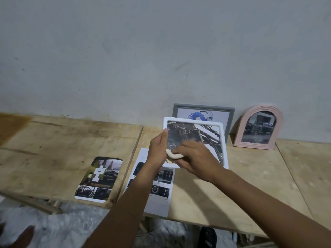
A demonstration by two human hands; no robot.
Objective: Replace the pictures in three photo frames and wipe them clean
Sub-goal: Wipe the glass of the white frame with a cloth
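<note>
The wiping step is under way on the white frame (193, 120). The left hand (158, 149) is gripping its left rim, thumb lying over the front and fingers wrapping behind. The right hand (195, 158) is curling round a small white cloth (174, 155) and pressing it against the glass near the lower left corner.

The white frame is sitting at the middle of the desk (232, 185), above a printed sheet (161, 199). Whether its lower edge is touching the sheet is hard to tell. It is tilting back, with the glass facing up and toward the person and the top edge leaning toward the wall. Its longer side seems to be running left to right, though the tilt is making that uncertain.

A grey frame (204, 105) and a pink arched frame (260, 108) are leaning against the wall behind, each showing a picture. A loose picture (100, 178) with a white cross-shaped piece on it is lying well to the left.

Most of the glass is looking unwiped, I judge, so the next move is calling for steady strokes across to the right side and the rim. Meanwhile the left hand is needing to brace the frame against twisting.
</note>
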